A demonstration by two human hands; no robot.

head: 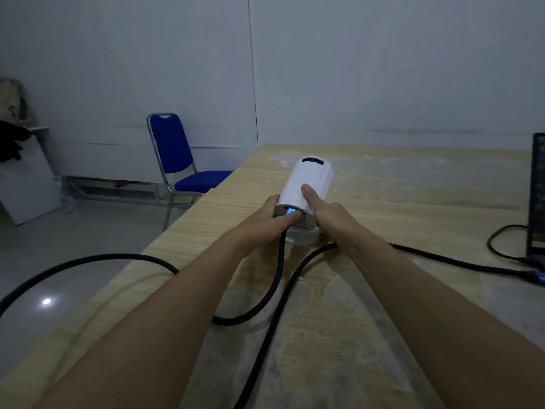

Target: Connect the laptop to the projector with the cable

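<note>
Your left hand (271, 215) pinches one blue plug (290, 211) at the rear of the one white projector (306, 190) on the worktop (413, 202); your right hand (321, 209) clasps its side. One laptop (537, 196) sits far right.

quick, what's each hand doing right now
Left hand: closed on the cable plug at the projector.
Right hand: gripping the projector.

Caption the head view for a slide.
Left hand pushes the cable plug into the white projector, steadied by the right hand.
</note>
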